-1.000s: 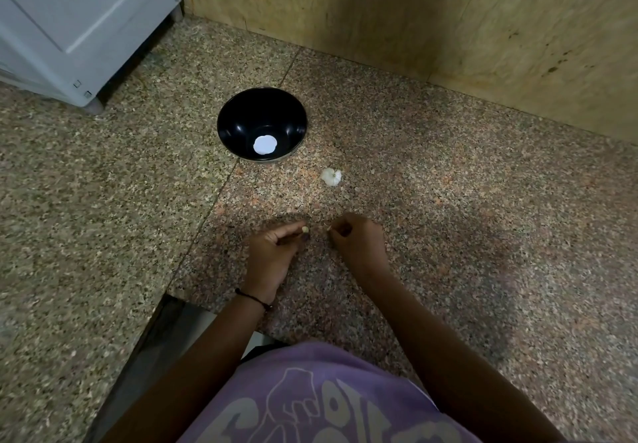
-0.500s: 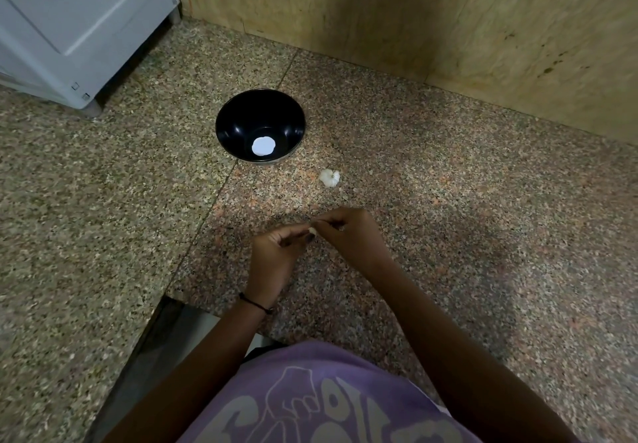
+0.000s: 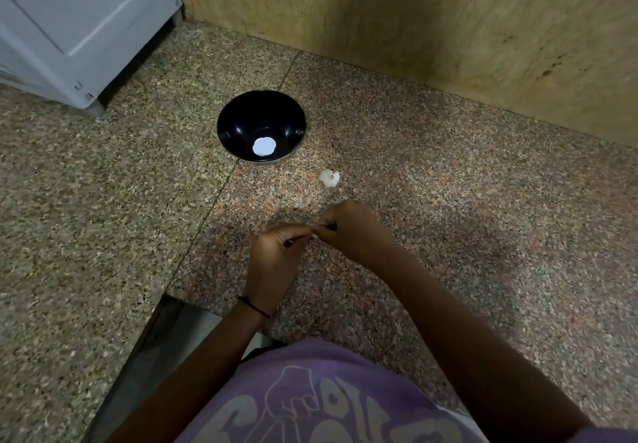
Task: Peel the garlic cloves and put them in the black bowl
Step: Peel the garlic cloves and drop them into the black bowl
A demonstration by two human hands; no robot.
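In the head view I see the person's two hands together over a speckled stone surface (image 3: 466, 207). The left hand (image 3: 276, 252) has its fingers curled in, with the thumb and forefinger stretched toward the right hand (image 3: 352, 230). The right hand is curled as well, and the fingertips of both hands meet at one point. What they pinch there is hidden by the fingers, so I cannot tell whether either hand grasps a clove or is only clenched.

A pale garlic piece (image 3: 329, 178) lies on the surface just beyond the right hand, between the hands and the black bowl (image 3: 241, 125). The bowl stands upright, apart from the garlic, and has a round white spot (image 3: 264, 146) at its bottom; I cannot tell what this is.

A thin black band (image 3: 253, 307) is around the left wrist. A purple shirt (image 3: 328, 401) fills the lower edge. A white cabinet (image 3: 79, 21) stands at the far left, beside a tan wall (image 3: 414, 28).
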